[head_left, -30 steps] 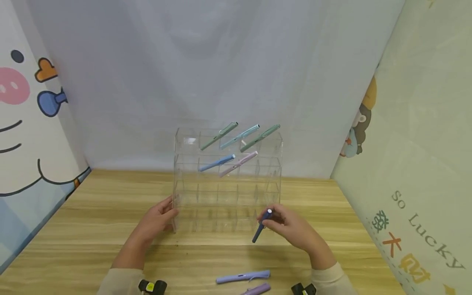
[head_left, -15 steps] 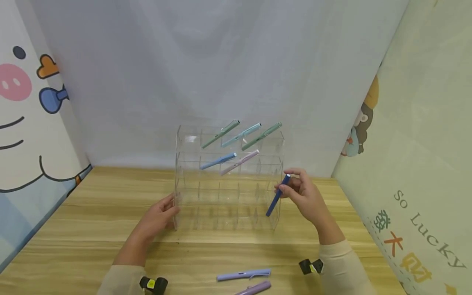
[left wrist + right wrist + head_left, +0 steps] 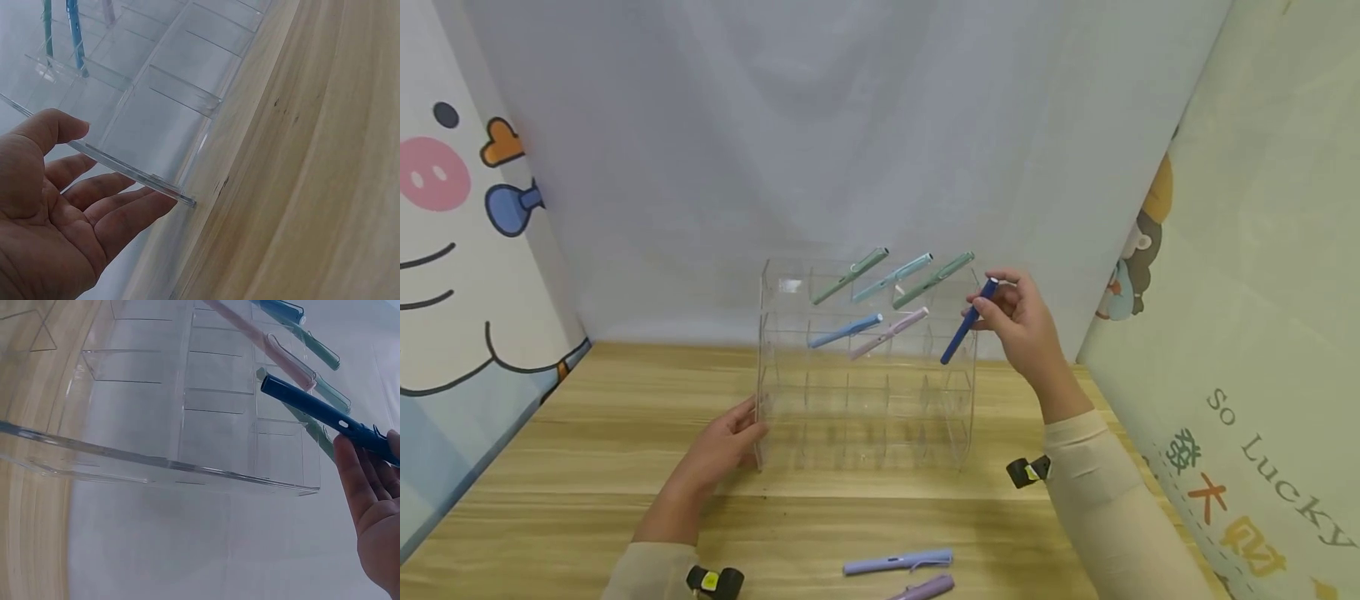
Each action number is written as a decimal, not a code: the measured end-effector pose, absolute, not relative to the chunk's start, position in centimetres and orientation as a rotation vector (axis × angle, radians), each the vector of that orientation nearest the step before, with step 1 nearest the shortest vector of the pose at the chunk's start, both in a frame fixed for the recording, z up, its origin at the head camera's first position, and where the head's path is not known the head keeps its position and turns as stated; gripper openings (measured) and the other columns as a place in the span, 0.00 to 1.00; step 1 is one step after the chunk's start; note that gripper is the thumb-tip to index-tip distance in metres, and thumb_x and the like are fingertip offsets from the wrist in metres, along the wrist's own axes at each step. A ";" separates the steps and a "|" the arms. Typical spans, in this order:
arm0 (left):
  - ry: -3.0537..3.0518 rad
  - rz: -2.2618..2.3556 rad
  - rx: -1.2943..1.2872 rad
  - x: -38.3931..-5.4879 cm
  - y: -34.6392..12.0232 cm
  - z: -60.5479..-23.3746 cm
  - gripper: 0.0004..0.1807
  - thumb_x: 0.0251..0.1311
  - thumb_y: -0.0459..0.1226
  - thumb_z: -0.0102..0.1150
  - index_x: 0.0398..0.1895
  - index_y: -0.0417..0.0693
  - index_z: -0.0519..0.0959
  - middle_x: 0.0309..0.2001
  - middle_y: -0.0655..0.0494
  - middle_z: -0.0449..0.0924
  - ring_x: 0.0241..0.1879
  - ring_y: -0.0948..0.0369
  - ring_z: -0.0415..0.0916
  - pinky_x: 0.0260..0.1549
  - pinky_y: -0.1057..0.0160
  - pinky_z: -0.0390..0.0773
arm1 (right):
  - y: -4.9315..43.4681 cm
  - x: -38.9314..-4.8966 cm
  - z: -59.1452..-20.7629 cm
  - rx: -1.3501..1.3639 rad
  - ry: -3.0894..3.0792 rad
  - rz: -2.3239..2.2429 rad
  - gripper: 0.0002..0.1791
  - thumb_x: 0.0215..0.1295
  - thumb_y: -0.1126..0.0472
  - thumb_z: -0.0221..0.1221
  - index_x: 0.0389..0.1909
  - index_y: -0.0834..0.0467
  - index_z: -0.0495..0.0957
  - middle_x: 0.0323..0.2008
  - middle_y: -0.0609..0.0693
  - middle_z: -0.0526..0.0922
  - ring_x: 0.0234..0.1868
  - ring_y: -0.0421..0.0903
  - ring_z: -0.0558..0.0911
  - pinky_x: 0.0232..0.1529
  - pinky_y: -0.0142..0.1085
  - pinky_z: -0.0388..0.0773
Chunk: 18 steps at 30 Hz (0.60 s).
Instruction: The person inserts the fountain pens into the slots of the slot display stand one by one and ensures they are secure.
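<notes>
My right hand [image 3: 1022, 321] pinches a dark blue capped pen [image 3: 958, 337] between thumb and fingers. The pen slants, its cap end up and its lower end in front of the rack's right column, around the second tier. In the right wrist view that free end points toward the clear acrylic pen rack [image 3: 169, 464]. At the rack's lower left, my left hand [image 3: 722, 437] holds the side panel, thumb in front and fingers behind it. Two green pens and a light blue pen [image 3: 892, 277] lean in the top tier; a blue pen [image 3: 846, 331] and a pink pen [image 3: 889, 334] lean below.
A periwinkle pen [image 3: 898, 562] and a purple pen [image 3: 928, 588] lie on the wooden table [image 3: 587, 467] near the front. A white curtain [image 3: 880, 125] hangs behind the rack. Printed cloths stand at both sides.
My right hand has lifted the dark blue pen from low in front of the rack up along its right side to the upper tiers. The left hand has stayed at the side panel.
</notes>
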<state>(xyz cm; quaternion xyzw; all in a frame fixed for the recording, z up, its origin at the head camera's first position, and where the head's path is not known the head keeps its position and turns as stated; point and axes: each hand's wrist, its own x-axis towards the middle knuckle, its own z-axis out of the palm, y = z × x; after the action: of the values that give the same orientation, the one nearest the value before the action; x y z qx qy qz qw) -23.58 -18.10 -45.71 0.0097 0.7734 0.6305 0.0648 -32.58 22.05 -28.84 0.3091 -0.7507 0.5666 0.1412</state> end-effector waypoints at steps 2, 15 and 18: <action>2.335 1.898 0.036 -23.6 -18.1 -45.7 0.39 0.72 0.48 0.52 0.79 0.52 0.48 0.75 0.40 0.55 0.68 0.41 0.63 0.50 0.52 0.80 | 21.8 -32.9 -28.4 0.880 -2.131 1.639 0.22 0.74 0.61 0.53 0.65 0.60 0.62 0.45 0.65 0.79 0.44 0.54 0.85 0.44 0.38 0.84; 2.352 1.877 -0.005 -23.8 -18.2 -45.9 0.39 0.71 0.48 0.53 0.79 0.54 0.49 0.75 0.40 0.55 0.69 0.42 0.62 0.49 0.53 0.80 | 20.1 -35.0 -29.3 0.733 -1.855 1.779 0.20 0.72 0.61 0.56 0.61 0.59 0.65 0.44 0.60 0.80 0.42 0.50 0.86 0.43 0.36 0.84; 2.347 1.881 0.001 -23.8 -18.2 -45.9 0.39 0.72 0.47 0.53 0.79 0.53 0.48 0.75 0.39 0.54 0.70 0.41 0.61 0.49 0.53 0.80 | 19.7 -35.2 -30.1 0.709 -1.877 1.767 0.20 0.72 0.61 0.55 0.61 0.59 0.65 0.46 0.62 0.80 0.45 0.53 0.85 0.44 0.36 0.83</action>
<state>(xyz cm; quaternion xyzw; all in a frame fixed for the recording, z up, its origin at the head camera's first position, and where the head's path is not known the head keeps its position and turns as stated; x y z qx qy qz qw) -23.78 -18.21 -45.86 0.0004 0.7785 0.6240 0.0670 -35.19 19.70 -30.11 0.2580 -0.6830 0.6428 0.2319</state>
